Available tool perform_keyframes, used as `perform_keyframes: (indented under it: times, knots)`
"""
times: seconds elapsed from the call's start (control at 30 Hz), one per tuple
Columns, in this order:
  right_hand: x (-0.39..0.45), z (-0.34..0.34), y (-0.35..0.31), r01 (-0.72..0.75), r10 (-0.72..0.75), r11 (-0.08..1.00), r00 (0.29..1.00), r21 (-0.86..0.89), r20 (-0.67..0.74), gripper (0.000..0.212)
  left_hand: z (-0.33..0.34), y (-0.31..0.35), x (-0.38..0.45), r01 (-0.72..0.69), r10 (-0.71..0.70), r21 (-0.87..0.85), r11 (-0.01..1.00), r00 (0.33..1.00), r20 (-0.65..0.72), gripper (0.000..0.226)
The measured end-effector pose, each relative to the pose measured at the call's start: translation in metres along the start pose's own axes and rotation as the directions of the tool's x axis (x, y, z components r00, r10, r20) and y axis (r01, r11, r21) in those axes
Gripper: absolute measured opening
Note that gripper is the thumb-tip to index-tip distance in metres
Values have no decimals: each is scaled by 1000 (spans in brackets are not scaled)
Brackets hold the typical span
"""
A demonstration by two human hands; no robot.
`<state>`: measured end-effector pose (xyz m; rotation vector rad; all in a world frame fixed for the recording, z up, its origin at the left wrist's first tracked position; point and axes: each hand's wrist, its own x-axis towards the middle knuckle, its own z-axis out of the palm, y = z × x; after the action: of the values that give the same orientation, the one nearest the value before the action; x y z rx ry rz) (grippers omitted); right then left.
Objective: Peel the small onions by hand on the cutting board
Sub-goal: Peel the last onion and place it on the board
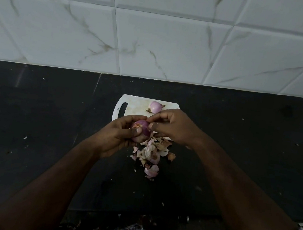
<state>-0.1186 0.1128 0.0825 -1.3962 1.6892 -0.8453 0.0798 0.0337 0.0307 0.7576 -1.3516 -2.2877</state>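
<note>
1. The onion being peeled is sitting in the left hand, lifted above the near edge of the cutting board; the fingers are curling round its far side and the thumb is pressing on its near face, so this hand is gripping it firmly.
2. The right hand is meeting it from the right, fingertips bunched and pinching at the onion's upper right edge, apparently on a flap of skin; the flap itself is too small to make out.
3. Purple outer skin is still covering most of the bulb, with a paler torn patch showing near the left thumb, so I judge the peeling of this onion to be under way and not near done.
4. Just beyond the right hand's knuckles a second onion is lying on the board, pale and glossy, roots and tip still on; it looks already stripped.
5. Below both hands a heap of peels is spreading from the board's near edge onto the dark desk.
6. The next move likely calls for pulling the pinched skin away and down towards the heap while the left hand is turning the bulb to offer a fresh edge; thin dry skin may tear short, needing a new pinch.
</note>
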Motion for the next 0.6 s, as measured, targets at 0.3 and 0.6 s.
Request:
perform_keyframes:
  times: [0.3, 0.6]
  knots:
    - [1, 2, -7, 55, -49, 969, 998, -239, 29, 36, 0, 3, 0, -27, 37, 139, 990, 997, -67, 55]
    - [-2, 11, -6, 57, -63, 967, 998, -247, -14, 41, 5, 3, 3, -59, 75, 202, 978, 994, -73, 52]
